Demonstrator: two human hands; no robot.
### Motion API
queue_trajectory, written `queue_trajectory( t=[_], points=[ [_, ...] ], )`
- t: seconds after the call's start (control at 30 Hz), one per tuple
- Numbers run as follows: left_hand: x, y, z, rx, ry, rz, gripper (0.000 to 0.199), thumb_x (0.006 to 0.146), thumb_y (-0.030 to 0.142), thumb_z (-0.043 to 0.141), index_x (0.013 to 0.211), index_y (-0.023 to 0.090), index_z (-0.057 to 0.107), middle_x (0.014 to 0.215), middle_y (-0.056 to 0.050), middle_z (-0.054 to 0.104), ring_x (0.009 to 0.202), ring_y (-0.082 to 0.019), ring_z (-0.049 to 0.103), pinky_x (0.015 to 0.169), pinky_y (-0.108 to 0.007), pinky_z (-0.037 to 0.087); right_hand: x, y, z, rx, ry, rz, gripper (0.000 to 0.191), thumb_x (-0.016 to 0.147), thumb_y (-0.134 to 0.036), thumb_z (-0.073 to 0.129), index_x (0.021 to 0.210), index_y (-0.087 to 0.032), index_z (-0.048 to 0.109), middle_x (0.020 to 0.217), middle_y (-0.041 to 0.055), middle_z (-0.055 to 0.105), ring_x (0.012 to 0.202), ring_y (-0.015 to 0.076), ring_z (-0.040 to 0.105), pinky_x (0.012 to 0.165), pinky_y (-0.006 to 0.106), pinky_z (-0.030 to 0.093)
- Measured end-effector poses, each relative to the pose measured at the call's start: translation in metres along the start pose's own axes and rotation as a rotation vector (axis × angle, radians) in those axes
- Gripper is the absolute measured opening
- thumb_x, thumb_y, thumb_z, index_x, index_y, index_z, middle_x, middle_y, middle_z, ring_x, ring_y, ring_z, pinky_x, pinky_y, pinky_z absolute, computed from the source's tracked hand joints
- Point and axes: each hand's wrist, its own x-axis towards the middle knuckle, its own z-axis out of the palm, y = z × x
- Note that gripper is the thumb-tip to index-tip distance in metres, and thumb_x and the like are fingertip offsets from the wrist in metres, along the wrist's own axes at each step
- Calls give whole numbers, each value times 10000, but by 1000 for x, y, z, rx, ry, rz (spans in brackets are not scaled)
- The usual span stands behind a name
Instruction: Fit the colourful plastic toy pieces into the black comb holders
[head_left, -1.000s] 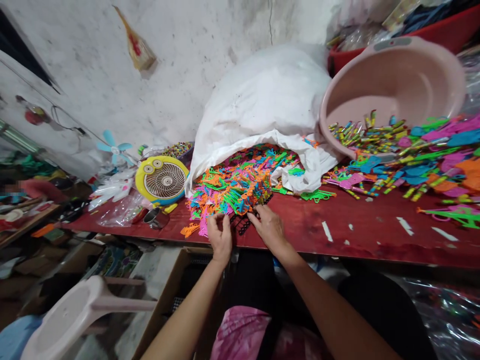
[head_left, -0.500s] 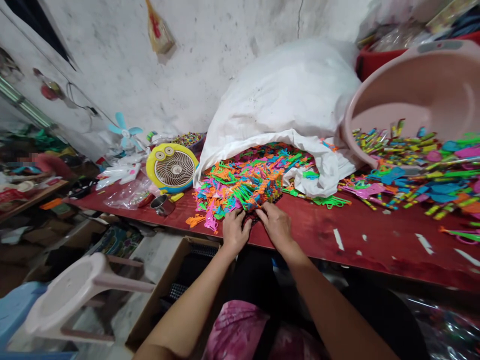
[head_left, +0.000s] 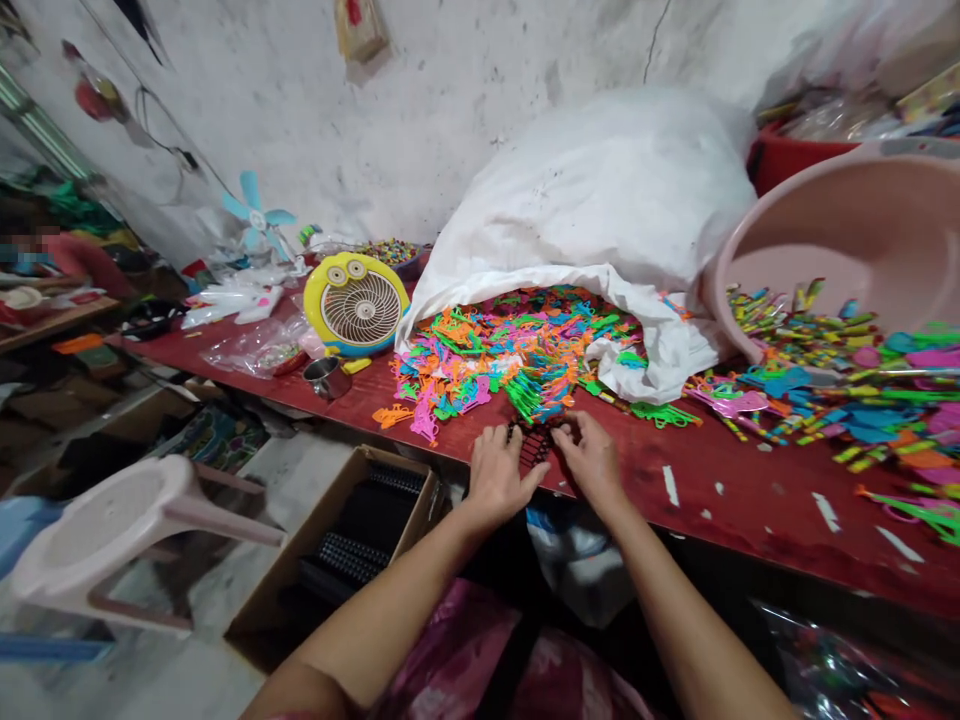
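A small black plastic grid tray (head_left: 534, 446) lies at the table's front edge between my hands. My left hand (head_left: 501, 478) grips its left side, fingers bent over the rim and thumb stretched along the near side. At the right rim, my right hand (head_left: 594, 462) has thumb and fingertips closed on the tray. Just behind the tray, a bunch of green, orange and blue plastic pieces (head_left: 536, 390) stands out from the heap. That heap of small coloured plastic pieces (head_left: 465, 350) spills from the mouth of a big white sack (head_left: 592, 190).
A yellow fan (head_left: 360, 305) and a metal cup (head_left: 327, 378) stand left on the red table (head_left: 637, 480). On the right a pink basin (head_left: 840, 220) lies tipped, spilling coloured sticks. Below are a cardboard box (head_left: 360, 560) of black trays and a pink stool (head_left: 142, 510). Another person (head_left: 82, 255) sits far left.
My hands have moved apart and a little right, uncovering the black grid tray between them. My view has shifted, so the cardboard box shows more fully.
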Motion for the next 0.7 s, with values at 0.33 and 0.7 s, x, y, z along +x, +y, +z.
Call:
queue_trajectory(
  t=[0.33,0.7],
  points=[
    [-21,53,10,-129,27,239,540,898,553,544,1266,161,594,1025,-132,600,931,-292,533,762,-453,479,6,20,-67,-262,-43,5,345,856,-409,491,1003,-164,685,954,120,734,826,246,652,712,310,430],
    [-18,52,21,-248,38,289,421,893,395,617,1250,176,575,1295,-104,607,1185,-300,533,1079,-486,428,10,41,-63,-570,-95,-115,338,878,-375,424,816,-173,688,764,119,692,662,215,595,614,293,355]
  ],
)
